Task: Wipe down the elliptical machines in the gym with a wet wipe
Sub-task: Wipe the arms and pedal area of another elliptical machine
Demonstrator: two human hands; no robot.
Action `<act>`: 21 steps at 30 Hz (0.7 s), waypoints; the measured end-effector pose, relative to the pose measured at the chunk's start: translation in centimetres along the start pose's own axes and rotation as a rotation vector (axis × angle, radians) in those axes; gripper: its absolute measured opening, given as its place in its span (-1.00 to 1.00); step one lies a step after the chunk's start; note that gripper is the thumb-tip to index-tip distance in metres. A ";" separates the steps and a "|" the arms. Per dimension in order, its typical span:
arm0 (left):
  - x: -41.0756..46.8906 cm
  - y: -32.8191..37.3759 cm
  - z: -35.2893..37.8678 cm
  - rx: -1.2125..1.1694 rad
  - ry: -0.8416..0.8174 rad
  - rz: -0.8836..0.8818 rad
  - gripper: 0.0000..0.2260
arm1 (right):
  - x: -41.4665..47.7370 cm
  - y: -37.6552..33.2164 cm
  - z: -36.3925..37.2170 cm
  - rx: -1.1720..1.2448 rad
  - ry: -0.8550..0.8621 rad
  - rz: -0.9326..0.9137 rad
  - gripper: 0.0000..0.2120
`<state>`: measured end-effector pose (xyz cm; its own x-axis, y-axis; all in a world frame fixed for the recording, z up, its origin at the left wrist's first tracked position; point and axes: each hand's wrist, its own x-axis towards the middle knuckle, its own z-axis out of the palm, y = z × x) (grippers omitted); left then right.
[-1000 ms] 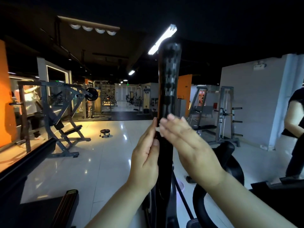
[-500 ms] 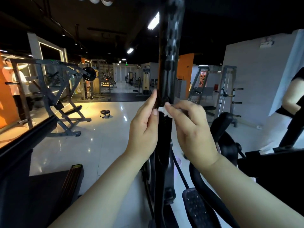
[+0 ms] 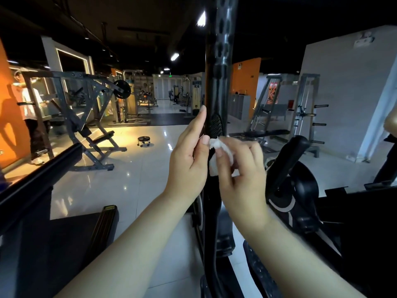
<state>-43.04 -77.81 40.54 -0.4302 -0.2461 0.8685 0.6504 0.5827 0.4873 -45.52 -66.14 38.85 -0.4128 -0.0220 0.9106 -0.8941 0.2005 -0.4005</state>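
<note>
A black upright handle bar (image 3: 219,67) of the elliptical machine rises straight in front of me, its lower part running down between my forearms. My left hand (image 3: 189,160) lies against the bar's left side, fingers stretched up along it, thumb touching the wipe. My right hand (image 3: 240,168) pinches a crumpled white wet wipe (image 3: 221,150) against the bar's right side. The elliptical's black flywheel housing (image 3: 300,190) and a pedal (image 3: 260,274) show at lower right.
A treadmill rail (image 3: 36,181) and deck (image 3: 64,244) fill the lower left. On the glossy tiled floor (image 3: 133,181) stand a grey bench frame (image 3: 86,117) and weight racks (image 3: 300,117). One person stands at far left (image 3: 30,117), another at the right edge (image 3: 390,125).
The view has tilted downward and both hands have slid lower along the bar. The wipe shows more now, bunched under my right fingers.
</note>
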 end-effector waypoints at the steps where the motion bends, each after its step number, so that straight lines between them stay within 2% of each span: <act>1: 0.1 -0.2 -0.1 0.007 -0.010 0.009 -0.55 | -0.8 0.0 0.2 -0.011 -0.022 0.010 -0.78; 4: 0.3 -0.8 -0.5 0.053 -0.042 0.058 -0.54 | -2.5 0.2 0.4 0.086 -0.058 0.062 -0.83; 8: 1.4 -0.4 -0.8 0.189 -0.037 0.290 -0.56 | -0.7 -0.2 0.9 0.252 0.130 0.117 -0.82; 10: 2.7 -0.3 -1.0 0.242 -0.073 0.397 -0.60 | -0.4 -0.4 1.5 0.173 0.147 0.083 -0.79; 12: 3.9 -0.6 -1.2 0.279 -0.110 0.458 -0.63 | -1.5 -0.2 2.2 0.068 0.100 0.000 -0.63; 14: 4.5 -1.3 -1.4 0.317 -0.140 0.530 -0.65 | -2.6 0.6 2.5 -0.028 0.072 -0.101 -0.57; 16: 4.9 -1.8 -1.6 0.336 -0.173 0.592 -0.64 | -2.3 1.3 2.7 -0.078 0.107 -0.133 -0.61; 21: 6.4 -2.9 -2.3 0.306 -0.248 0.688 -0.63 | -0.5 -0.2 3.7 -0.099 0.322 -0.091 -0.75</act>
<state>-46.26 -82.89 44.88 -0.1444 0.4049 0.9029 0.6353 0.7375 -0.2292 -45.77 -69.75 38.08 -0.2420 0.2631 0.9339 -0.8971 0.3061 -0.3187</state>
